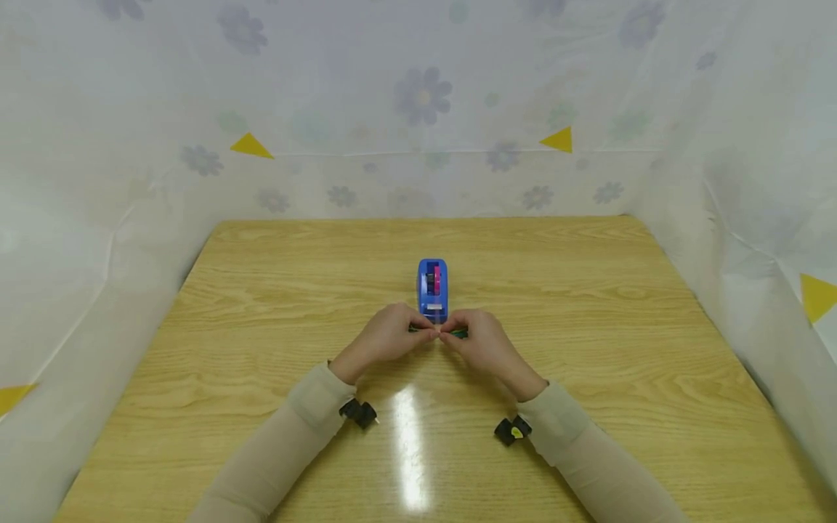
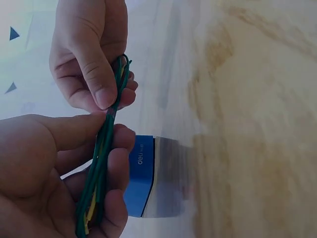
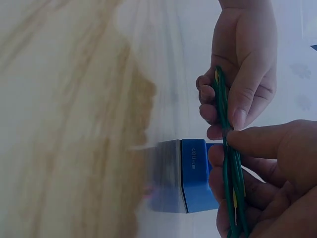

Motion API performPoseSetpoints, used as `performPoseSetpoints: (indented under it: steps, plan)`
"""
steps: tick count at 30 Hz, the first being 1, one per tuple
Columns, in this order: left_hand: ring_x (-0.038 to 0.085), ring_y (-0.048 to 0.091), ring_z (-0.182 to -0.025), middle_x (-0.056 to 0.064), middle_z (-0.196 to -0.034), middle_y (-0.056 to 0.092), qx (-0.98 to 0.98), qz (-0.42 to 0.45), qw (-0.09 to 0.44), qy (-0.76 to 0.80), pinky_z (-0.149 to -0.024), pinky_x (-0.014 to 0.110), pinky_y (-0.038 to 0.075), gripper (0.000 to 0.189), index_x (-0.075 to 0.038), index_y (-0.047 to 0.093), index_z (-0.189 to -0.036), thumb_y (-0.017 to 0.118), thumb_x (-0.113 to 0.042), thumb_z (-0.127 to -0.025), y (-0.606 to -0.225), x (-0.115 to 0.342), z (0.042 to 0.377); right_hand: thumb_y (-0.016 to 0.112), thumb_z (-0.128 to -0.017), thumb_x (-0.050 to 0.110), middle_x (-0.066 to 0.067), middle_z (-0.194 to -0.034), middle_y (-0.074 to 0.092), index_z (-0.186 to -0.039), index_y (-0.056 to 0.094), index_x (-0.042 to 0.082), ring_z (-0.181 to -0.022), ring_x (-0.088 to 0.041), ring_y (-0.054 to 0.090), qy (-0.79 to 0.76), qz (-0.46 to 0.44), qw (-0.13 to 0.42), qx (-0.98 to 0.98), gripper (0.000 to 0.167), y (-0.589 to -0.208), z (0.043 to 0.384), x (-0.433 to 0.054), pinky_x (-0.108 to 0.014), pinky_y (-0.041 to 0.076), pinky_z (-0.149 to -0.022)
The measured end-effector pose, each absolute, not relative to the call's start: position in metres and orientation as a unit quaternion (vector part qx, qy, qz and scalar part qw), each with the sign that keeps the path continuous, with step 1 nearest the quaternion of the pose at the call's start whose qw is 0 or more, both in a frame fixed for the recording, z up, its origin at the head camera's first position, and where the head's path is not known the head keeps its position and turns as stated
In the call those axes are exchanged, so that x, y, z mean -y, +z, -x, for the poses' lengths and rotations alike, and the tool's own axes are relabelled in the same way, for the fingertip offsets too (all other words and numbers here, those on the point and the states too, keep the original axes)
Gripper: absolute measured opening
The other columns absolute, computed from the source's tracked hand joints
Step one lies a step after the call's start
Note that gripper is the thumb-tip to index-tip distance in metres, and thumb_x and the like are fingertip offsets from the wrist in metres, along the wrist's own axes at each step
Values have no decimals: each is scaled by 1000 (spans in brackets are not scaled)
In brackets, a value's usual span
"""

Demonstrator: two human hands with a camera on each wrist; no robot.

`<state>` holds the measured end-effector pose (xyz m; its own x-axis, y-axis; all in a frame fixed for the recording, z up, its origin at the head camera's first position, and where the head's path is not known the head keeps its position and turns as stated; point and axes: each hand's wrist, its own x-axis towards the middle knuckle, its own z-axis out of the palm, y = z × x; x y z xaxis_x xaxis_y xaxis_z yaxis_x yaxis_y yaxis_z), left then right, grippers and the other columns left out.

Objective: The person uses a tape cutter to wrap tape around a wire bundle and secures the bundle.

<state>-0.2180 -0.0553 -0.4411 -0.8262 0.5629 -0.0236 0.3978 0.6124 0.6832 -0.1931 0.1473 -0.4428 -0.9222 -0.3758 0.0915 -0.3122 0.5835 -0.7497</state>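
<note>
Both hands meet over the table, holding a folded bundle of green and yellow cord (image 2: 101, 153) between them. My left hand (image 1: 391, 334) curls its fingers around one half, its thumb at the bundle's middle. On the other half, my right hand (image 1: 482, 340) pinches with thumb and fingers, its thumb tip close to the left one. A narrow band, seemingly clear tape, shows at the middle; the thumbs partly cover it. Just beyond the hands stands a blue tape dispenser (image 1: 422, 299) marked "deli", holding a pink-cored roll (image 1: 437, 279).
The wood-grain table (image 1: 261, 290) spreads around the hands and reflects light near its front. White flowered sheeting (image 1: 366, 87) hangs behind and along both sides, with yellow triangles (image 1: 559, 140) on it. Small black wrist devices (image 1: 358, 412) sit at the sleeve cuffs.
</note>
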Motion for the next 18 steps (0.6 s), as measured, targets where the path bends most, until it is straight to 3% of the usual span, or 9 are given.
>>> performPoseSetpoints:
  steps: [13,18]
  plan:
    - [6,42,-53,0,-73,67,-877,-310,174,323,-52,24,35,32,-12,78,-86,56,-29,-103,-439,58,229,78,-86,8,6,-81,71,-81,75,12,-81,-12,66,-394,181,-9,-901,8,-446,191,-144,-34,55,-74]
    - [5,48,-55,1,-73,68,-865,-325,193,329,-54,23,40,35,-9,76,-81,55,-27,-103,-439,60,232,79,-85,7,5,-81,71,-80,75,12,-81,-12,66,-391,180,-17,-903,8,-446,191,-143,-35,54,-73]
